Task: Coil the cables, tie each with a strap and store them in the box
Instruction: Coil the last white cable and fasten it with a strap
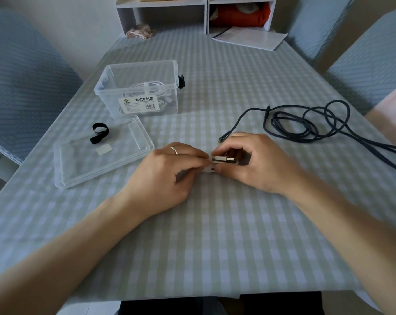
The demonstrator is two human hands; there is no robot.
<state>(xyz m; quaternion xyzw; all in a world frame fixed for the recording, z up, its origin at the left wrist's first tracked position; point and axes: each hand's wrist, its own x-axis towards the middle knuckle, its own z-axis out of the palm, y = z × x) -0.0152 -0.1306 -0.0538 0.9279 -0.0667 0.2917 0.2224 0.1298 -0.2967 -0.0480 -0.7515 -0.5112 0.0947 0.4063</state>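
Metal USB plug (224, 159) pinched btwn both hands, clear box (137, 87) behind.

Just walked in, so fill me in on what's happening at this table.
A person's left hand and right hand pinch a small cable bundle together. White cables already lie in the clear box, with its lid off beside it. A black strap rests on the lid. A dark cable lies loose on the table.

Loose dark cable (310, 123); clear box (137, 87) holds white cables (147, 87).
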